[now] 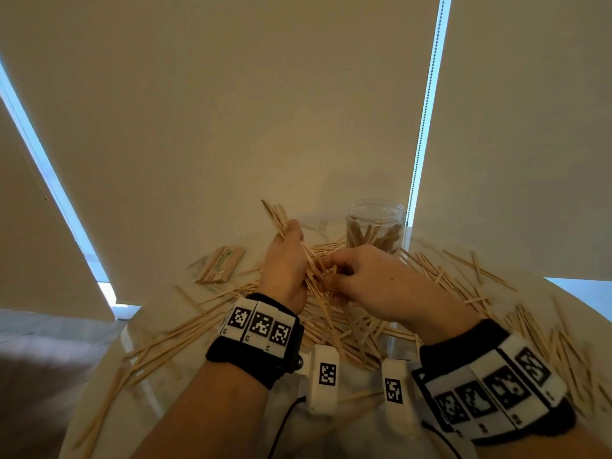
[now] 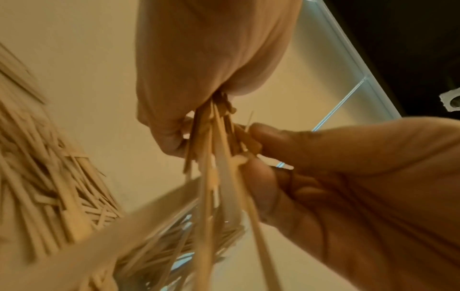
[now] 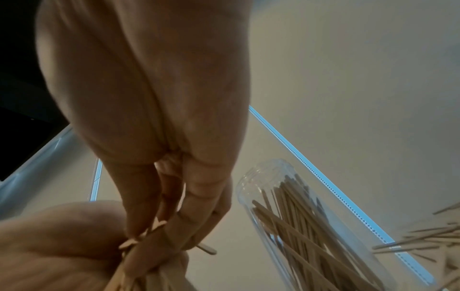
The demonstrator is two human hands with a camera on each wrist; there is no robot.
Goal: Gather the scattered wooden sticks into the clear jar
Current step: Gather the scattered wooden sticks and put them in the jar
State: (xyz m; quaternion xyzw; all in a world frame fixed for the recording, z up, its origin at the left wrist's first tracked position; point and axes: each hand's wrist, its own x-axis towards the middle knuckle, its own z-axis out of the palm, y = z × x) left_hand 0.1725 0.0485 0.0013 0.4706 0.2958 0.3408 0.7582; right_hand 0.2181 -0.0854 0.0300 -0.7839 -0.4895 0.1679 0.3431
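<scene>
My left hand (image 1: 287, 260) grips a bundle of thin wooden sticks (image 1: 277, 216), whose tops fan up and to the left above the fist. My right hand (image 1: 341, 273) meets it from the right and pinches the bundle's lower end. The left wrist view shows the bundle (image 2: 211, 157) squeezed between the left hand (image 2: 174, 122) and the right hand's fingers (image 2: 263, 177). The clear jar (image 1: 376, 223) stands upright just behind my right hand, lidless and partly filled with sticks (image 3: 306, 226). Many loose sticks (image 1: 440, 276) lie scattered over the white round table (image 1: 357, 435).
A neat flat pack of sticks (image 1: 220, 264) lies at the far left of the table. More loose sticks (image 1: 155, 346) reach the table's left and right edges. Drawn roller blinds (image 1: 231, 111) with a bead chain (image 1: 425, 120) hang right behind the table.
</scene>
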